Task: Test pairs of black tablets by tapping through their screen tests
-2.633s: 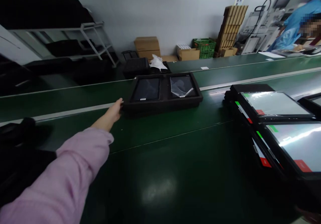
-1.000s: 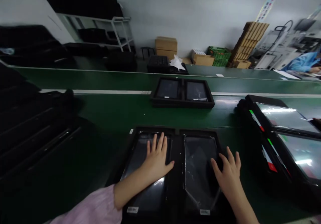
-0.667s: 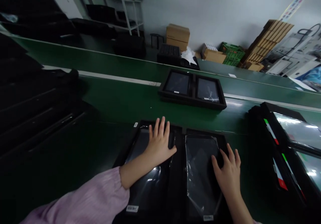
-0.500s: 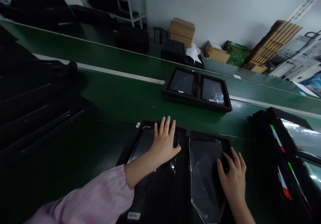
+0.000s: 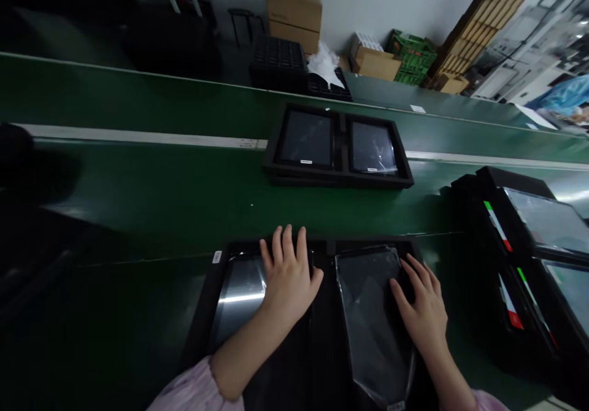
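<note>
A black foam tray (image 5: 322,337) lies in front of me with two compartments. In its left compartment is a flat, glossy black screen panel (image 5: 242,297). My left hand (image 5: 289,279) rests over the upper right of this panel, fingers spread, gripping nothing. The right compartment holds a second dark panel (image 5: 372,325) under clear, wrinkled film, sitting slightly askew, with a small white label at its lower end. My right hand (image 5: 423,303) lies along the right edge of this panel, thumb and fingers apart, fingertips at the edge.
Beyond my hands, another black tray (image 5: 340,178) holds two screens on the green work surface (image 5: 184,202). Black trays with panels and coloured strips (image 5: 497,227) stand at the right. Cardboard boxes (image 5: 294,15) and a green crate (image 5: 411,55) are at the back wall.
The view has shifted, so the far tray and the right-hand stack appear farther left. Both hands stay over the same panels. More of the right panel's lower end now shows.
</note>
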A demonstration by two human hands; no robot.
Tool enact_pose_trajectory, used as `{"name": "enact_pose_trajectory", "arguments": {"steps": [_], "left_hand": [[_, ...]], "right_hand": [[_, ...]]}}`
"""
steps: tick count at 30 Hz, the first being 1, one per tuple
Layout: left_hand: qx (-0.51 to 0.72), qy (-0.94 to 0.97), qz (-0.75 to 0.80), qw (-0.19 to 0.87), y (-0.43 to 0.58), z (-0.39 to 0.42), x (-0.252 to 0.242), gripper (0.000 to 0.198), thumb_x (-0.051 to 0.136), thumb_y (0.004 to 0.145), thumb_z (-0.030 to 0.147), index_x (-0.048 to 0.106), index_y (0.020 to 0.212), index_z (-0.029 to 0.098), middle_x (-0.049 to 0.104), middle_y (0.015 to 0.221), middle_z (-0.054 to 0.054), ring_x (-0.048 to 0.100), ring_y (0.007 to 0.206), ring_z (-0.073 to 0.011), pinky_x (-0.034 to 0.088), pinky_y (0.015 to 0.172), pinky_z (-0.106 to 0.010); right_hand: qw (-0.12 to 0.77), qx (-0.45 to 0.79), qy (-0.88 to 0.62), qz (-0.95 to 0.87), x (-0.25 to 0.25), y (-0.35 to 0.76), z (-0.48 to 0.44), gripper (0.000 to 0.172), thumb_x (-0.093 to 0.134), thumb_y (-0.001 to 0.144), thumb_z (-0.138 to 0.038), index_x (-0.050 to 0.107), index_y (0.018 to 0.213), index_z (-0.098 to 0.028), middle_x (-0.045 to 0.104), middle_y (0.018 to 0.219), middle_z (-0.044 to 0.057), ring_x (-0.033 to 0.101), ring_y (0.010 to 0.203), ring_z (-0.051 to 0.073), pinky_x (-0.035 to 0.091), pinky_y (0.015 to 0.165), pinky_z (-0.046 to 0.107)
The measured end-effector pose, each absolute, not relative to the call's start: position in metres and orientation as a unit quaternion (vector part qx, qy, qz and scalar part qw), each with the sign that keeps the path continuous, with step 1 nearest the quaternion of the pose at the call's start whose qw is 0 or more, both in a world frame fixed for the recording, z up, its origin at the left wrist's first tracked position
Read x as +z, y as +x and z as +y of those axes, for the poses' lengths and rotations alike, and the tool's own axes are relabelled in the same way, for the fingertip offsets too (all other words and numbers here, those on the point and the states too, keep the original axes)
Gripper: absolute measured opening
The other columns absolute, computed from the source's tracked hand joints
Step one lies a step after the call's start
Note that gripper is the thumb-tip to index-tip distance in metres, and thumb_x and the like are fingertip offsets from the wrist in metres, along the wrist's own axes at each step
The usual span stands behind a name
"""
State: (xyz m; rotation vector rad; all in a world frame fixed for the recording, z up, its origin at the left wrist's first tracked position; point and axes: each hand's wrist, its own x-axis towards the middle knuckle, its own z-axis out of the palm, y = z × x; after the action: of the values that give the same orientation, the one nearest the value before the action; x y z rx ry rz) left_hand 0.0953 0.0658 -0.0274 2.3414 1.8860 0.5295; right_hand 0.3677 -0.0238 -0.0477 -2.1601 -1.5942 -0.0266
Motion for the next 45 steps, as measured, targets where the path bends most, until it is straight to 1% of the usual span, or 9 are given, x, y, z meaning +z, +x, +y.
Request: {"name": "enact_pose_trajectory", "arguments": {"steps": [6, 10, 14, 18, 20, 28, 33, 38, 45], "left_hand": [[0.196, 0.751, 0.604, 0.179, 0.073, 0.080, -0.019, 0.060, 0.051, 0.098, 0.035, 0.057, 0.152, 0.010, 0.058, 0.158, -0.026, 0.043, 0.156, -0.0463, 0.020, 0.126, -0.080], [0.274, 0.684, 0.604, 0.302, 0.037, 0.085, -0.003, 0.066, 0.048, 0.099, 0.057, 0.055, 0.154, 0.020, 0.059, 0.160, -0.018, 0.048, 0.155, -0.0392, 0.030, 0.130, -0.066], [0.348, 0.588, 0.672, 0.285, -0.006, 0.062, 0.005, 0.061, 0.052, 0.097, 0.058, 0.058, 0.148, 0.024, 0.059, 0.162, -0.011, 0.048, 0.154, -0.0387, 0.031, 0.131, -0.059], [0.296, 0.521, 0.749, 0.281, -0.047, 0.000, -0.012, 0.058, 0.040, 0.105, 0.064, 0.054, 0.151, 0.032, 0.049, 0.171, -0.002, 0.030, 0.165, -0.0377, 0.024, 0.134, -0.062], [0.316, 0.486, 0.746, 0.329, -0.060, -0.033, -0.028, 0.063, 0.037, 0.103, 0.068, 0.054, 0.151, 0.031, 0.049, 0.171, -0.004, 0.033, 0.164, -0.0341, 0.022, 0.136, -0.055], [0.423, 0.472, 0.686, 0.358, -0.037, -0.040, -0.043, 0.062, 0.052, 0.096, 0.073, 0.070, 0.133, 0.026, 0.066, 0.153, -0.013, 0.048, 0.156, -0.0385, 0.031, 0.132, -0.058], [0.349, 0.557, 0.667, 0.351, -0.025, -0.016, -0.046, 0.077, 0.063, 0.093, 0.065, 0.049, 0.158, 0.026, 0.052, 0.166, -0.016, 0.043, 0.159, -0.0383, 0.038, 0.129, -0.056], [0.280, 0.558, 0.732, 0.274, -0.016, 0.013, -0.044, 0.106, 0.071, 0.081, 0.070, 0.036, 0.166, 0.018, 0.040, 0.171, -0.025, 0.037, 0.160, -0.0481, 0.032, 0.128, -0.069], [0.373, 0.470, 0.741, 0.301, -0.008, 0.071, -0.033, 0.068, 0.056, 0.094, 0.055, 0.056, 0.152, 0.020, 0.055, 0.161, -0.020, 0.046, 0.156, -0.0365, 0.034, 0.130, -0.057]], "right_hand": [[0.222, 0.020, -0.783, -0.580, -0.051, 0.372, -0.014, 0.048, 0.049, 0.101, -0.057, 0.071, 0.134, -0.029, 0.064, 0.154, 0.005, 0.051, 0.147, 0.034, 0.055, 0.109, 0.055], [0.238, 0.016, -0.772, -0.589, -0.051, 0.369, -0.005, 0.047, 0.053, 0.101, -0.054, 0.073, 0.133, -0.026, 0.064, 0.154, 0.008, 0.047, 0.151, 0.038, 0.053, 0.111, 0.059], [0.267, 0.005, -0.755, -0.598, -0.050, 0.366, -0.018, 0.045, 0.051, 0.103, -0.051, 0.076, 0.125, -0.021, 0.068, 0.147, 0.013, 0.046, 0.152, 0.037, 0.048, 0.119, 0.059], [0.302, -0.008, -0.761, -0.574, -0.056, 0.361, -0.069, 0.052, 0.046, 0.105, -0.055, 0.077, 0.121, -0.017, 0.061, 0.153, 0.018, 0.038, 0.155, 0.045, 0.036, 0.123, 0.072], [0.321, -0.010, -0.767, -0.555, -0.059, 0.361, -0.096, 0.058, 0.041, 0.105, -0.060, 0.078, 0.117, -0.017, 0.059, 0.153, 0.021, 0.034, 0.156, 0.050, 0.032, 0.119, 0.081], [0.383, 0.018, -0.745, -0.545, -0.066, 0.395, -0.087, 0.077, 0.039, 0.097, -0.084, 0.082, 0.097, -0.020, 0.071, 0.132, 0.021, 0.049, 0.145, 0.043, 0.047, 0.114, 0.067], [0.371, 0.044, -0.758, -0.534, -0.070, 0.424, -0.068, 0.071, 0.046, 0.092, -0.085, 0.084, 0.091, -0.025, 0.073, 0.135, 0.015, 0.056, 0.139, 0.041, 0.051, 0.111, 0.062], [0.349, 0.066, -0.761, -0.543, -0.049, 0.436, -0.062, 0.067, 0.047, 0.092, -0.084, 0.087, 0.091, -0.030, 0.076, 0.132, 0.010, 0.063, 0.134, 0.036, 0.053, 0.112, 0.056], [0.306, 0.057, -0.604, -0.734, -0.023, 0.429, -0.032, 0.043, 0.053, 0.102, -0.058, 0.088, 0.096, -0.033, 0.063, 0.156, 0.004, 0.038, 0.159, 0.040, 0.052, 0.113, 0.061]]}}
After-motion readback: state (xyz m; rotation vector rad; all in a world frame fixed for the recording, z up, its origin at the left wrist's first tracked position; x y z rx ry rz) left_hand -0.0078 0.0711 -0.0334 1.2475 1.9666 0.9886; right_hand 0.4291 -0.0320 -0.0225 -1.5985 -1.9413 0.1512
